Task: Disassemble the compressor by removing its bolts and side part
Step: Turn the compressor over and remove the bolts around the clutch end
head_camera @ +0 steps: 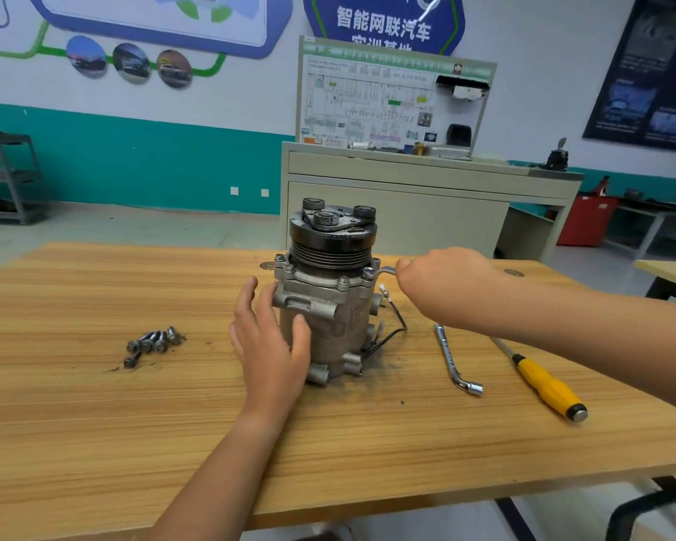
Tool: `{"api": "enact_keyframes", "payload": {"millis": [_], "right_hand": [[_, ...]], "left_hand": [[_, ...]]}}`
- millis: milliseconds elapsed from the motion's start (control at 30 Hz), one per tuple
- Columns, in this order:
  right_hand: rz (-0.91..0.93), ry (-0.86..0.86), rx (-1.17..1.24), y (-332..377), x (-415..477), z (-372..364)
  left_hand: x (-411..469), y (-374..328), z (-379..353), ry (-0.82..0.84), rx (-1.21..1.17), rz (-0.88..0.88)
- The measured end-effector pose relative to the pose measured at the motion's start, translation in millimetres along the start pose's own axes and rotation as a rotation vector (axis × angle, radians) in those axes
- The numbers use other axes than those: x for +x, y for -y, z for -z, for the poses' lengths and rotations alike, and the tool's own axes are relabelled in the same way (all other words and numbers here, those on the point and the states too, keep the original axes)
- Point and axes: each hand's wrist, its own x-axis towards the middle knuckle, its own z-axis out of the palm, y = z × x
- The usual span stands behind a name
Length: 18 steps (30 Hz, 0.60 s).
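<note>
Compressor stands upright on the wooden table, pulley end up. The left hand lies against its left side, fingers straight and spread, pressing on the housing. The right hand, just right of the compressor's upper flange, is clenched round a bent wrench whose tip meets a flange bolt. Loose bolts lie clustered well to the compressor's left; an L-shaped socket wrench and a yellow-handled screwdriver lie to its right.
</note>
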Motion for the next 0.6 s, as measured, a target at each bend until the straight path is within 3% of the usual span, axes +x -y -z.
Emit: {"api": "enact_keyframes", "payload": {"millis": [267, 367, 500, 600], "right_hand": [[0.007, -0.024, 0.026, -1.4, 3.5, -6.2], [0.030, -0.060, 0.021, -3.5, 4.3, -7.2], [0.031, -0.071, 0.012, -8.1, 5.8, -9.3], [0.042, -0.076, 0.042, -15.3, 7.4, -12.3]], "left_hand": [[-0.7, -37.6, -21.4, 0.038, 0.346, -0.592], [8.4, -53.4, -31.6, 0.046, 0.547, -0.603], [17.1, -56.5, -36.1, 0.069, 0.576, -0.497], [19.0, -50.2, -34.8, 0.063, 0.580, -0.514]]}}
